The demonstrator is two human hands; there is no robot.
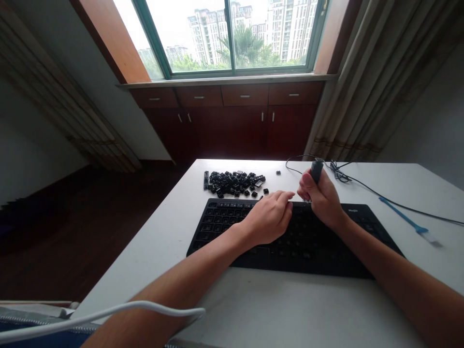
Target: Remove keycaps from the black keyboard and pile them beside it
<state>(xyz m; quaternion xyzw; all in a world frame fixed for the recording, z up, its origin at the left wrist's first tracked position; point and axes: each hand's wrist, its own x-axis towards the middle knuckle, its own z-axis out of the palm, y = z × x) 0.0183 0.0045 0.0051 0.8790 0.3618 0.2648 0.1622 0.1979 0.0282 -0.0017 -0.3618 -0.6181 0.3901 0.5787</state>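
Note:
A black keyboard (217, 232) lies on the white table, with many of its key places bare of caps. Upright in my right hand (324, 195) is a keycap puller (316, 170) with a black handle, its lower end close above the keyboard's back edge. My left hand (270, 215) is over the middle of the keyboard, fingers bent and held together, fingertips near the puller's lower end. Anything between those fingers is hidden. Behind the keyboard's left half lies a heap of loose black keycaps (234, 182).
One keycap (278, 172) lies apart from the heap. A black cable (391, 199) runs in a tangle across the table's back right. A blue brush (404, 215) lies right of the keyboard. A white cord (137, 305) crosses in front of my left forearm.

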